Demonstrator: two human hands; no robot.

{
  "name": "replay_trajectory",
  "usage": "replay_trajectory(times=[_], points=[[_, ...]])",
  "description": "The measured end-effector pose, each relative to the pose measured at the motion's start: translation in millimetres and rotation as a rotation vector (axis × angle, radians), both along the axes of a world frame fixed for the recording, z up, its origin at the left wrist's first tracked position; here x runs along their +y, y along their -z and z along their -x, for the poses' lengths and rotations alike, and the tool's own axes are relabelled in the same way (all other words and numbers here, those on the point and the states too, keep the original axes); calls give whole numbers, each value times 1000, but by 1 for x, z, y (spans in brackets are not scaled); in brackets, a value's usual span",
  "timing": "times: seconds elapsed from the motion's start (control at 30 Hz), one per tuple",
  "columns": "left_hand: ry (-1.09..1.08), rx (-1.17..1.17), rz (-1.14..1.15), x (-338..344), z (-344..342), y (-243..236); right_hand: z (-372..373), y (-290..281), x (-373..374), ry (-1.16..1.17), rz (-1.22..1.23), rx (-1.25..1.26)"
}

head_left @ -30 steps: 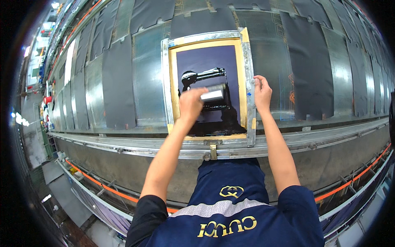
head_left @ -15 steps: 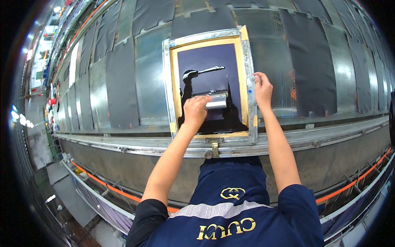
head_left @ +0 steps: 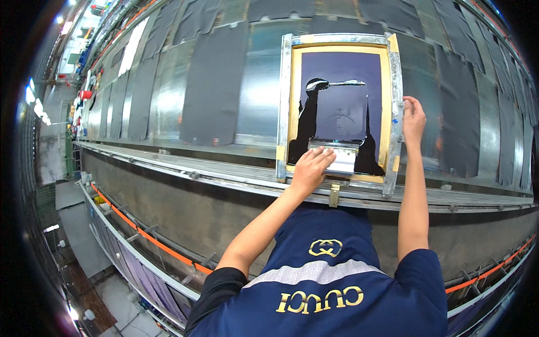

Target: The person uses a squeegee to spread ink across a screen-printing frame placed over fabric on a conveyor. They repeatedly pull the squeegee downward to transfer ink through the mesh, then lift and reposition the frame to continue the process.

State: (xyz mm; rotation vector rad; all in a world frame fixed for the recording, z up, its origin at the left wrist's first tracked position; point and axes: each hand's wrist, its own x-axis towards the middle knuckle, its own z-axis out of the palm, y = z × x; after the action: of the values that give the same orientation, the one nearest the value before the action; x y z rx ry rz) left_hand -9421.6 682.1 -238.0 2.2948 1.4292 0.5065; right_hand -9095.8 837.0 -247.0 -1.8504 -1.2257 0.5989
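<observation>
Left hand (head_left: 314,168) is gripping a squeegee (head_left: 344,159) inside the frame (head_left: 337,39), near its bottom edge, while right hand (head_left: 414,119), grip unclear, is touching its right edge.

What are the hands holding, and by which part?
Left hand: the squeegee, by its left end. Right hand: at the frame's right rail; a grip cannot be told.

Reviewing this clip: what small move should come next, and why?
Probably lift the squeegee: the left hand has it close to the lower edge of the frame, leaving little room to pull farther, with ink on both sides.
</observation>
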Motion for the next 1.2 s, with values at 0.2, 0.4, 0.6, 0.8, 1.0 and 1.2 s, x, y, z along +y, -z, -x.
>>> replay_trajectory(times=[0.2, 0.4, 0.6, 0.8, 1.0, 1.2], points=[[-46, 47, 10, 12, 156, -16, 172, 2, 4, -36, -45, 50], [-69, 114, -1, 21, 342, -7, 366, 40, -1, -21, -93, 119], [-144, 157, -48, 13, 439, 6, 471, 24, 3, -42, 5, 168], [-80, 104, 4, -13, 467, -1, 487, 51, 9, -26, -29, 117], [-36, 196, -27, -4, 463, 19, 486, 51, 11, -15, 50, 96], [-212, 36, 156, 166, 449, -6, 485, 47, 9, 14, 67, 100]])
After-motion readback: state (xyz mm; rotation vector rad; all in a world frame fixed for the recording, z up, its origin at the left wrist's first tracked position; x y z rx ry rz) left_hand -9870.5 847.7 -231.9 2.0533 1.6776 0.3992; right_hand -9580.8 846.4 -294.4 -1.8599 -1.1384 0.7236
